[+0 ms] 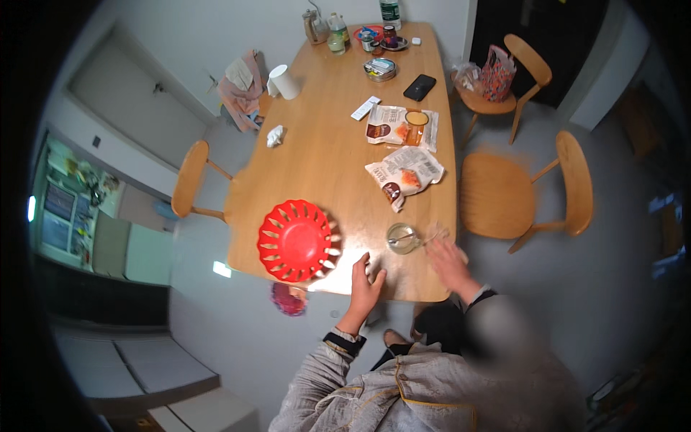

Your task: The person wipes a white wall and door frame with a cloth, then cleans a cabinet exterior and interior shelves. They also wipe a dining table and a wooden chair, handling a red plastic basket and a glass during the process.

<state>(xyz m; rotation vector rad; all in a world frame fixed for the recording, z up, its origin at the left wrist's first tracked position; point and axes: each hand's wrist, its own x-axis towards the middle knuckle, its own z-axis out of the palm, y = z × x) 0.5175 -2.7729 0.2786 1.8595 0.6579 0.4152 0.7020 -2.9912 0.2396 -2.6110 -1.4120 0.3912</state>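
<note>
My left hand (367, 286) is over the table's near edge, thumb and forefinger apart, with nothing visible between them. To its right, my right hand (448, 263) is blurred, beside a glass cup (402, 239) with a metal spoon (404, 238) in it. A pale smear shows at its fingertips; whether that is a held thing or moving fingers is unclear. Left of my left hand sits a red plastic basket (302, 242) with a slotted, scalloped rim. Beyond the cup lie two printed food bags, a crumpled one (407, 174) and a flatter one (404, 127).
The wooden table (318, 156) also carries a crumpled tissue (275, 136), a paper roll (284, 82), a white remote (366, 108), a black phone (420, 87) and a round tin (380, 69). Jars and bottles (337, 35) stand at the far end. Wooden chairs (496, 194) flank it.
</note>
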